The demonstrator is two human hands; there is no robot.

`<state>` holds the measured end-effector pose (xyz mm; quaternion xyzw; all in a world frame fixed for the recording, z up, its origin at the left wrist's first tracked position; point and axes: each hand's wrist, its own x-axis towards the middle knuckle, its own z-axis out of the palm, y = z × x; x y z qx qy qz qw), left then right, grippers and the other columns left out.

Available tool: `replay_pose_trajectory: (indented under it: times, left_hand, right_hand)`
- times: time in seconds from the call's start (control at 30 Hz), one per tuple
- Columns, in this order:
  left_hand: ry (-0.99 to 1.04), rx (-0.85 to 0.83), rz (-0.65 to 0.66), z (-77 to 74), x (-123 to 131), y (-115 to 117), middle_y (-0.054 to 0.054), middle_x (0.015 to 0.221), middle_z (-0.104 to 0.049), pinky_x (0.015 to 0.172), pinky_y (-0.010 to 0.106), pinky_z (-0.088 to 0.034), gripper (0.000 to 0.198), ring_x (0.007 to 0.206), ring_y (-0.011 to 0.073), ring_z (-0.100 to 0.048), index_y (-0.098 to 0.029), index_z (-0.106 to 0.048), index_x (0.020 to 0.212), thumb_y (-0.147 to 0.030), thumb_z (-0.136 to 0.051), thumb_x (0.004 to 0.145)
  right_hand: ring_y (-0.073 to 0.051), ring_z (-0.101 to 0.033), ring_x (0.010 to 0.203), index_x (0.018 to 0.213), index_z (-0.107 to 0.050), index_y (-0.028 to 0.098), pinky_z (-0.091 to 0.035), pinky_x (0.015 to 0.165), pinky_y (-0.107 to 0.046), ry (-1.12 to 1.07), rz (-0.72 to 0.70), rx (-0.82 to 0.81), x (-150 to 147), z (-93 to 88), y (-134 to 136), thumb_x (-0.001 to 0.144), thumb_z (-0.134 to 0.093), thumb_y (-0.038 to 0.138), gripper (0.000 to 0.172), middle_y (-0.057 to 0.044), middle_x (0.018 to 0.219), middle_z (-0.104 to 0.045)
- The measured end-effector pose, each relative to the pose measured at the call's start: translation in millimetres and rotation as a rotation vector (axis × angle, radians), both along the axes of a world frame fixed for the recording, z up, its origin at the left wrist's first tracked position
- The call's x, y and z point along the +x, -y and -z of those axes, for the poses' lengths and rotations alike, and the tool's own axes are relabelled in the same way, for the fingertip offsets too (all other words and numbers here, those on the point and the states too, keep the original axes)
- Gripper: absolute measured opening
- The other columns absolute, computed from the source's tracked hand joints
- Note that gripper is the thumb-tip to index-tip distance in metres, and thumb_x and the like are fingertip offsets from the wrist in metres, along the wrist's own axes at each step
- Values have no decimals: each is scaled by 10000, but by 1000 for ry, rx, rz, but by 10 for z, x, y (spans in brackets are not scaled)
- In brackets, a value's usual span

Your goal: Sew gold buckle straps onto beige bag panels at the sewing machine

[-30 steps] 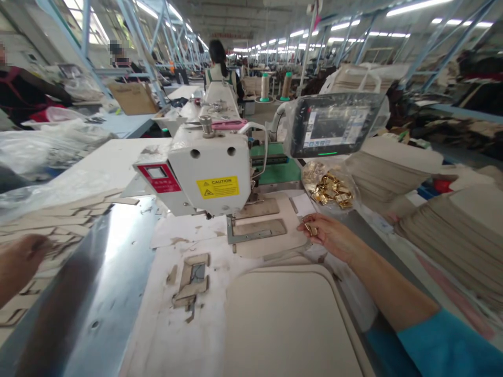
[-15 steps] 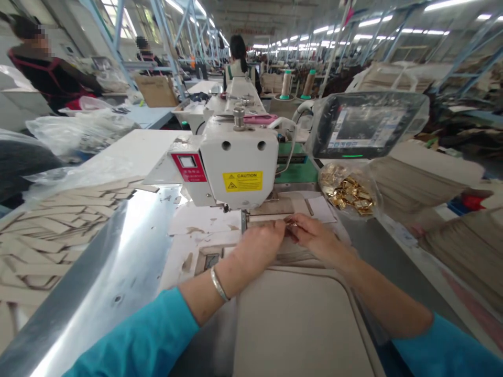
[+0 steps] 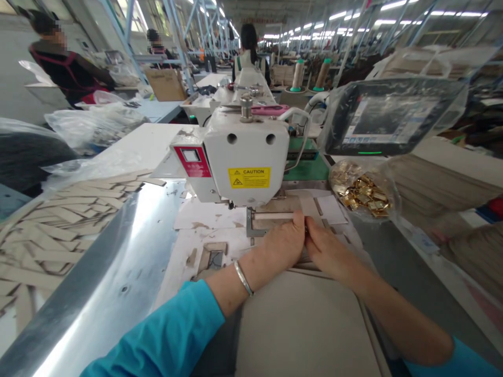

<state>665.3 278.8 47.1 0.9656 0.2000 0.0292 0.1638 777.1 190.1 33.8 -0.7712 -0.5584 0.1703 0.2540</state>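
Observation:
My left hand (image 3: 281,243), with a silver bangle at the wrist, is closed at the right end of a narrow beige strip (image 3: 273,215). My right hand (image 3: 324,246) meets it there, fingers pressed together; what lies between the fingertips is hidden. The strip runs along a metal frame (image 3: 250,225) in front of the white sewing machine head (image 3: 245,152). Below my hands lies a large beige panel (image 3: 302,324). A small beige piece with a square opening (image 3: 206,256) rests on the white sheet to the left.
A bag of gold metal fittings (image 3: 365,193) sits at the right, under a plastic-wrapped screen (image 3: 393,118). Many beige strips (image 3: 51,241) are piled at the left beside the metal table (image 3: 118,262). Stacked fabric (image 3: 436,180) is far right. Several people are farther back.
The view has shifted, so the machine and screen look displaced. Both hands have come closer together at the strip's right end, and more of the metal frame shows.

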Motion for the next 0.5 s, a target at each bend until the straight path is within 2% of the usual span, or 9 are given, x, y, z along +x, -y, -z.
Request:
replay_pose_trajectory:
  times: [0.07,0.2,0.33,0.5]
  left_hand:
    - [48,109,29,3,-6,-46,127,918,-692,715,329,-536,196,861,241,-697,-113,-430,1159,-144,-407,967]
    - [149,380,-19,70,-48,-123,101,891,-670,819,417,-507,116,908,274,-659,-155,-536,974,-145,-421,971]
    - [151,296,37,204,-13,-215,93,975,-660,789,346,-517,147,930,239,-641,-140,-559,1021,-126,-421,970]
    - [241,252,60,366,3,-319,107,1173,-640,965,341,-470,267,1103,218,-593,-117,-533,1226,-173,-408,997]
  right_hand:
    - [-247,-642,818,1004,-508,187,-447,713,-341,-56,18,20,66,-11,-19,852,-368,190,206,-101,864,-677]
    - [-167,-547,620,893,-535,207,-398,612,-282,-216,72,-21,238,-95,-95,791,-380,211,185,9,623,-569]
    - [-116,-426,498,835,-547,202,-309,493,-238,-409,62,-107,292,-100,-202,791,-449,318,158,54,527,-460]
    - [-88,-342,463,794,-547,188,-231,453,-219,-453,111,-142,425,73,-348,770,-538,549,362,70,504,-407]
